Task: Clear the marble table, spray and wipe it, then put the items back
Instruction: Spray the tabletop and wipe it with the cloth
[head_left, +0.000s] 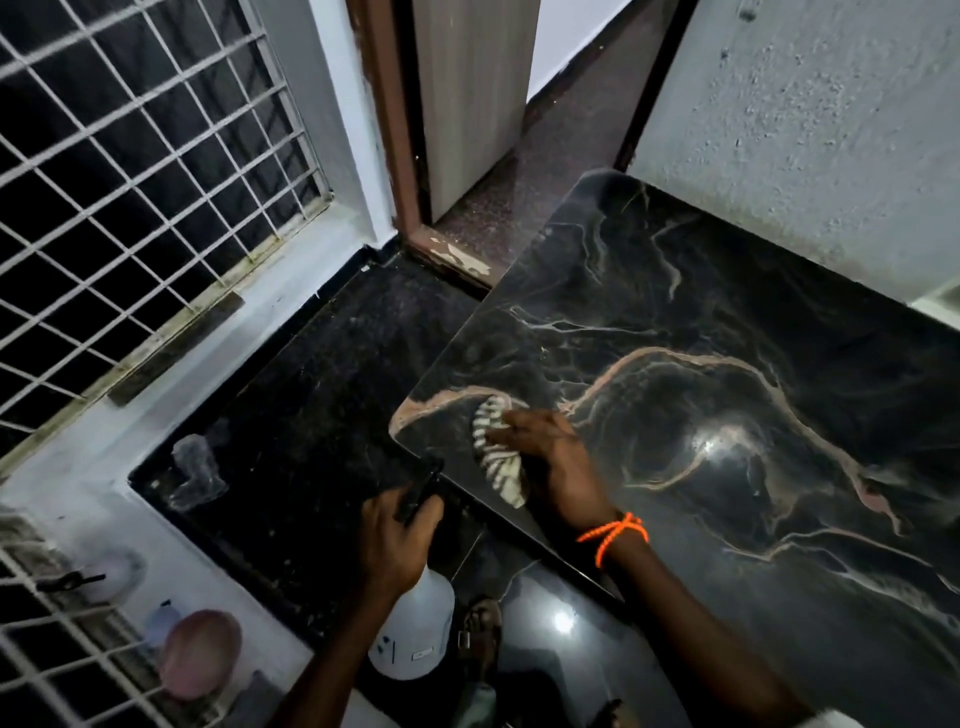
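table (727, 322): dark marble top, pale pink and white veins, glossy, light glare right of the hands. Bare except for cloth and hand. Its far edge runs along a rough white wall (810, 130).
cloth (497, 457): striped, pale with dark bands, bunched up. Lies on the table at the near-left corner, just inside the edge.
right hand (550, 462): palm down on the cloth, fingers curled over it, grip holding the cloth against the marble. Orange bead band (615, 535) on the wrist.
left hand (400, 545): off the table, left of its near-left corner, over the lower black ledge. Grip closed around the dark trigger head of the spray bottle.
spray bottle (418, 634): white translucent body hanging below the left hand, small label low on it, nozzle pointing toward the table corner. Not touching the table.
ledge (291, 415): black speckled stone, lower than the table, dusty. Crumpled clear plastic (195, 473) sits at its left end.
window (119, 171): white grille, dark outside, left of the ledge.
door (467, 104): brown frame, pale panel ajar, beyond the table's far-left corner.
floor (566, 623): dark glossy tile with a light reflection; sandalled foot (480, 629) beside the bottle.
bottom left: pink round item (200, 654), blurred, cannot tell what.
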